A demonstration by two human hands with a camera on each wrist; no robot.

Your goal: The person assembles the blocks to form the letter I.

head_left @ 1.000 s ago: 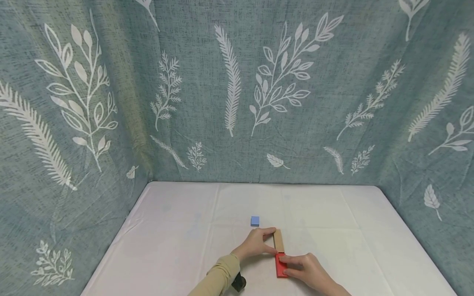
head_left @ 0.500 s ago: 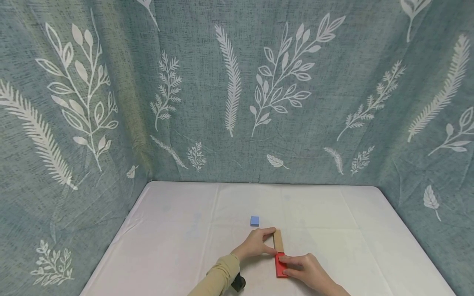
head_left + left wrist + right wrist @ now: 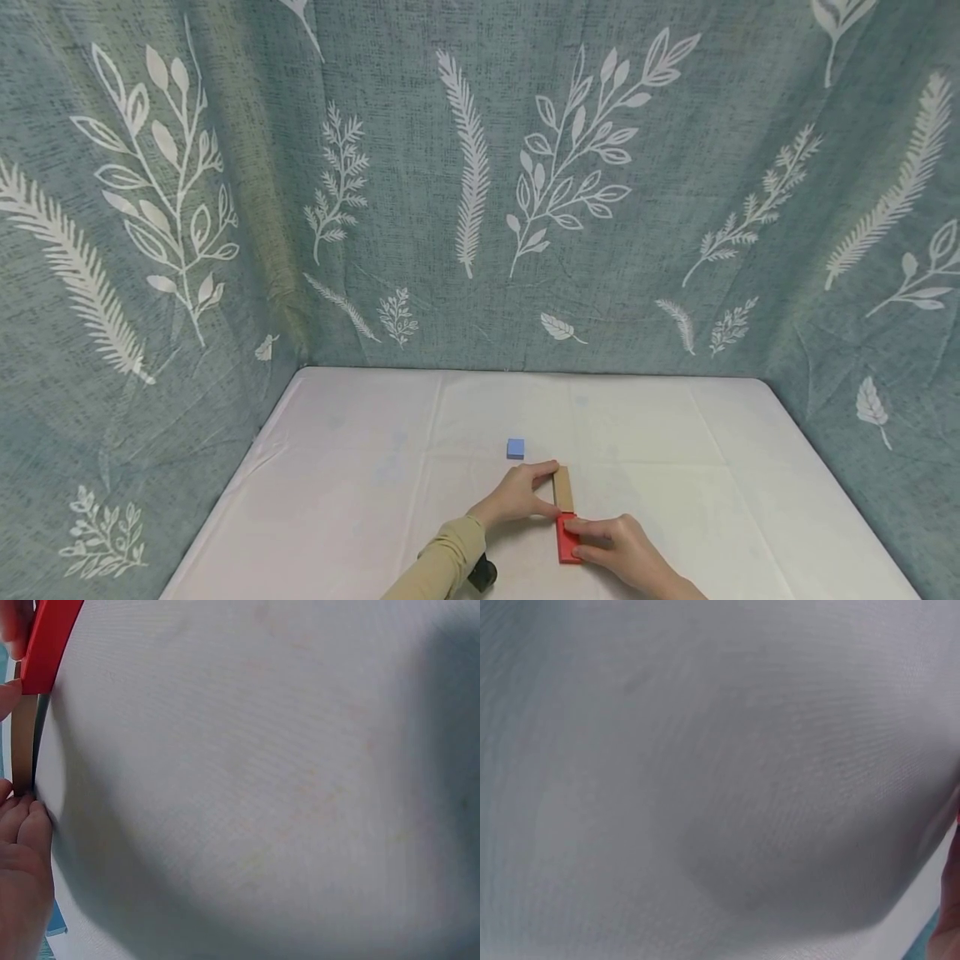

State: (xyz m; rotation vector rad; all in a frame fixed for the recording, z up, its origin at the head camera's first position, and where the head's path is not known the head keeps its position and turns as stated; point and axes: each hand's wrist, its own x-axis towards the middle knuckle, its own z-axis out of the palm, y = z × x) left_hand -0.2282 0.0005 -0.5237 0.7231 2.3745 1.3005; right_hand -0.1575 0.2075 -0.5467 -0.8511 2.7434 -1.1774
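R hand (image 3: 626,550) pinches red pc. (image 3: 567,550); L hand (image 3: 516,493) grips wood pc. (image 3: 563,490), 12 o'clock of red. Prob. done: pcs. aligned, meeting; inserted vs. abutting unclear. Prob. remaining: blue blk. (image 3: 515,448), apart, 11 o'clock.

Left hand (image 3: 516,493) a bit farther off, thumb and fingers wide apart, right hand (image 3: 628,546) nearer, on the right, thumb and finger closer together

Grey-green fabric (image 3: 405,167) printed with white leaves (image 3: 557,325) hangs behind and beside a white tabletop (image 3: 352,467), probably cloth-covered.
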